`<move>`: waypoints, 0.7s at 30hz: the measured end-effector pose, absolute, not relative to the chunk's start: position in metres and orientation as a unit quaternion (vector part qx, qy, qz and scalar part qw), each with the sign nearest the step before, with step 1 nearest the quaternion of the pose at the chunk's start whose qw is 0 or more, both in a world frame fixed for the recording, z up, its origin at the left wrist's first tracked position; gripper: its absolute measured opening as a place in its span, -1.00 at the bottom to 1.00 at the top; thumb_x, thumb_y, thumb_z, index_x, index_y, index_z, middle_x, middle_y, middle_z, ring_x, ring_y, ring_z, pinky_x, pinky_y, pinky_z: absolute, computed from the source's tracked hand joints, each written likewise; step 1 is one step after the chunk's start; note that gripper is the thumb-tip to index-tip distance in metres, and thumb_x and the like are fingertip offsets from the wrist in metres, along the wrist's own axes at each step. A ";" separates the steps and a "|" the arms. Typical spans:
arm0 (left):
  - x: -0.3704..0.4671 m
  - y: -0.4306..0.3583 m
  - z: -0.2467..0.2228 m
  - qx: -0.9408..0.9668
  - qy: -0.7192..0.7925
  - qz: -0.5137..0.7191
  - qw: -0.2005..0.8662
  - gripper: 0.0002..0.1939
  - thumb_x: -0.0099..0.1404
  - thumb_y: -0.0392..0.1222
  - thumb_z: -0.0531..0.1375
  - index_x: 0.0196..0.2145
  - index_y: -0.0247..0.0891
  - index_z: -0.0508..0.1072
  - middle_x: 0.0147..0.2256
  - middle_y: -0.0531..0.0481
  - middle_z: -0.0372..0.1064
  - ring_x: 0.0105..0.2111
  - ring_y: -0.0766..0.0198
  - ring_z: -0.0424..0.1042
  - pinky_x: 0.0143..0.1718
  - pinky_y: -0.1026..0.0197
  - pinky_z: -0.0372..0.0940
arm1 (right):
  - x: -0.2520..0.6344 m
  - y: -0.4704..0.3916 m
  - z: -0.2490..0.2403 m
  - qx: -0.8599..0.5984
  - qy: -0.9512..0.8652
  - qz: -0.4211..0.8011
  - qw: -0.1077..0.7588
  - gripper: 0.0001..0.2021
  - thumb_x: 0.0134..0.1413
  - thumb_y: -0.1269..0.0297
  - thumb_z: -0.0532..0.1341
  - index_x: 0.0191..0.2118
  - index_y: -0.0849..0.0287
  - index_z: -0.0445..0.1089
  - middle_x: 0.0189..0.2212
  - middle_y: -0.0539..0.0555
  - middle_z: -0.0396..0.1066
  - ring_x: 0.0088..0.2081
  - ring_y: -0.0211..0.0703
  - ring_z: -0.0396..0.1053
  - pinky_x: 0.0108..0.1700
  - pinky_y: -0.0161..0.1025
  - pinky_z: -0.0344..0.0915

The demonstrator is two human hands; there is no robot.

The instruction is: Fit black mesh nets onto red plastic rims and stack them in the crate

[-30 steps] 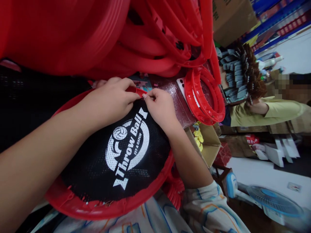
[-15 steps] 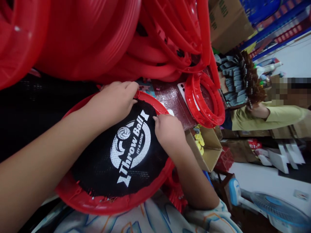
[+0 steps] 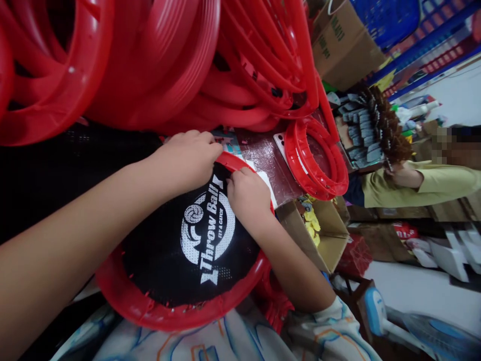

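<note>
In front of my body lies a red plastic ring with a black mesh disc across it. The mesh carries a white "Throw Ball" print. At the ring's far side my left hand is closed, fingers curled over the mesh edge. Close by on the right, my right hand is closed as well, pinching the mesh edge beside the rim. The fingertips of both hands are partly hidden. Along the near rim the mesh edge runs just inside the red plastic, with small pegs visible.
A big pile of red rings fills the far side. Two smaller red rings lie over a white phone. An open carton holds yellow pieces. A person in a yellow sleeve works at right, near a fan.
My right hand has shifted left along the rim, closer to my left hand. The ring has turned slightly, and the print stands more upright.
</note>
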State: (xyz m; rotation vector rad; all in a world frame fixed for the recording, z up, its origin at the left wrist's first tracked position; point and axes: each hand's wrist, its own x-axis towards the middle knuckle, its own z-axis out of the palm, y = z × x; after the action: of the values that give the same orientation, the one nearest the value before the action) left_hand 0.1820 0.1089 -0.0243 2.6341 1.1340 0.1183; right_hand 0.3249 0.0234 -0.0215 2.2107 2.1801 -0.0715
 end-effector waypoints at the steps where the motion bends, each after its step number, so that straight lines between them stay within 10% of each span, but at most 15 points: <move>1: 0.185 0.114 -0.027 0.913 0.365 0.056 0.174 -0.67 0.22 -0.19 0.03 -0.14 -0.25 0.48 -0.03 -0.20 0.40 -0.06 -0.09 0.40 -0.12 -0.01 0.30 | 0.327 0.024 -0.020 0.719 0.694 -0.030 -0.007 -0.78 0.15 0.36 0.07 -0.34 0.26 0.46 -0.33 0.22 0.47 -0.30 -0.03 0.38 -0.31 -0.16 0.20; 8: 0.195 0.126 -0.034 0.869 0.372 0.128 0.301 -0.79 0.10 -0.06 0.22 -0.39 -0.22 0.56 -0.18 -0.05 0.40 -0.19 0.12 0.42 -0.17 0.14 0.27 | 0.347 0.036 -0.014 0.726 0.611 -0.227 -0.217 -0.81 -0.08 0.37 0.17 -0.27 0.19 0.44 -0.50 -0.05 0.37 -0.48 -0.29 0.27 -0.39 -0.32 0.18; 21: 0.195 0.127 -0.038 0.814 0.435 0.152 0.353 -0.80 0.16 -0.08 0.16 -0.42 -0.24 0.49 -0.32 -0.05 0.40 -0.30 0.15 0.40 -0.21 0.14 0.27 | 0.354 0.050 -0.019 0.713 0.582 -0.261 -0.292 -0.86 -0.01 0.23 0.25 -0.44 0.20 0.44 -0.53 -0.05 0.39 -0.48 -0.31 0.25 -0.37 -0.32 0.18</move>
State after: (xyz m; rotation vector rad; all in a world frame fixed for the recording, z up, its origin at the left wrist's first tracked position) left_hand 0.1946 0.1270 -0.0382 2.1053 1.1250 0.3942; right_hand 0.3535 0.0495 -0.0194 2.7821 2.2714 -1.0189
